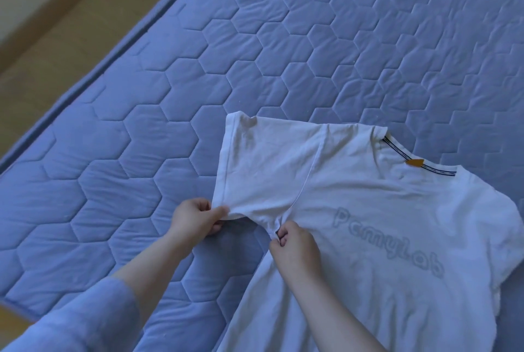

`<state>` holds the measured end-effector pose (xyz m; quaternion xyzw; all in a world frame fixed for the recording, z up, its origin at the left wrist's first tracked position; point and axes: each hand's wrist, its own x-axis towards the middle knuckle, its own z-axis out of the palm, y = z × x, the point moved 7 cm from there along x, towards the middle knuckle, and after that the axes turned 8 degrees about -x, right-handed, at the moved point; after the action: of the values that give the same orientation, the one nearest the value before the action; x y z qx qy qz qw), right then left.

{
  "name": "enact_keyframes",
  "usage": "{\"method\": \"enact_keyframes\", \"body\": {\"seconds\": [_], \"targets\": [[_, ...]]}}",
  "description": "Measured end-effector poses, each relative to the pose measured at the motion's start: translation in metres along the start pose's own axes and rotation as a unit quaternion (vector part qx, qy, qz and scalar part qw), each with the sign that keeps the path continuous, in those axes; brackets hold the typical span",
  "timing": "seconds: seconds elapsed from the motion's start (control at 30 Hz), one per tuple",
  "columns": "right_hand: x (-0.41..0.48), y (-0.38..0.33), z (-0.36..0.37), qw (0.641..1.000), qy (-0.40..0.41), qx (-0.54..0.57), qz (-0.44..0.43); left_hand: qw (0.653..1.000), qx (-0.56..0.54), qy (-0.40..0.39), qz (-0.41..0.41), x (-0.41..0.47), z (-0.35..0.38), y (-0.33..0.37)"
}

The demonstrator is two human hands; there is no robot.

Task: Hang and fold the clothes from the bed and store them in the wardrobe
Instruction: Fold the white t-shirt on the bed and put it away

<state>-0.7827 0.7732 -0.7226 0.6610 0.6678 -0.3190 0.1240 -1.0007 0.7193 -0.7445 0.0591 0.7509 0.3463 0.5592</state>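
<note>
One T-shirt (397,238), cropped below; left hand (195,219), right hand (295,249) pinch sleeve (263,161).

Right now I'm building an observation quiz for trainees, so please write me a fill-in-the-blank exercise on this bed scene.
1. The white short-sleeved T-shirt lies on a blue quilted mattress stitched in ____ shapes.
2. The left hand pinches the hem of the shirt's ____.
3. The right hand pinches the shirt's ____ seam.
4. The small tab at the neckline is coloured ____.
Missing words: hexagon; sleeve; underarm; orange.
</note>
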Motion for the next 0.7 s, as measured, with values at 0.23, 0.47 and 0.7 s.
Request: {"method": "enact_keyframes", "body": {"seconds": [0.23,0.47,0.7], "targets": [[-0.014,0.012,0.014,0.997,-0.057,0.051,0.023,0.979,0.161,0.04,0.114,0.004,-0.012,0.02],[0.03,-0.035,-0.051,0.997,0.056,0.017,-0.04,0.999,-0.024,0.016,-0.021,0.014,-0.006,0.005],[0.124,-0.132,-0.096,0.982,0.047,-0.046,-0.177,0.996,-0.061,-0.057,-0.009,0.017,0.001,0.011]]}}
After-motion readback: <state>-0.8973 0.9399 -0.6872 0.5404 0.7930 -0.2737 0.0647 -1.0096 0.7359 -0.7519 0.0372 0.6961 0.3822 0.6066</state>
